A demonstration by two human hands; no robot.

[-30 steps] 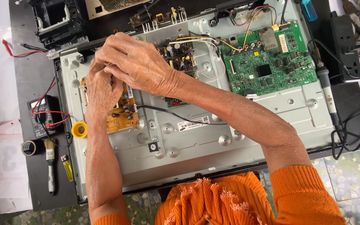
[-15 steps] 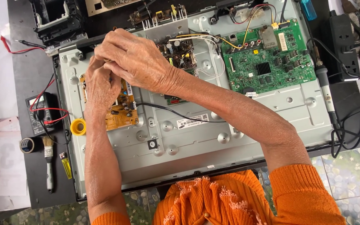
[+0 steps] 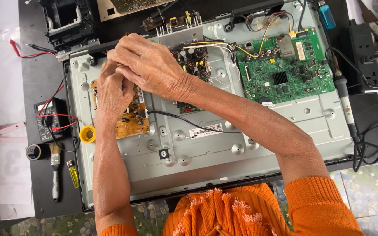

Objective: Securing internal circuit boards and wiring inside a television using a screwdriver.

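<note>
Black workbench surface (image 3: 40, 78) carries everything we see, with white paper sheets at its left edge. Going from the left: a tape roll (image 3: 33, 151), a small brush (image 3: 55, 170), a yellow lighter (image 3: 73, 174), and a multimeter (image 3: 47, 119) with red and black leads. Next comes the grey metal back panel (image 3: 206, 153) of an opened flat screen. A yellow solder spool (image 3: 87, 134) sits just beside the orange circuit board (image 3: 130, 120) at the panel's left end.

Our left hand (image 3: 112, 94) rests over that board's upper half, fingers curled; our right hand (image 3: 147, 65) crosses over and covers them. Whether either pinches anything we cannot tell. The board lies directly under the fingertips, its long axis running away from us, the left hand nearer.

Further right sit a dark component board (image 3: 195, 61), a green main board (image 3: 283, 70), and a soldering iron (image 3: 344, 100).

Against half a second ago, both hands hold nearly the same pose over the board.
</note>
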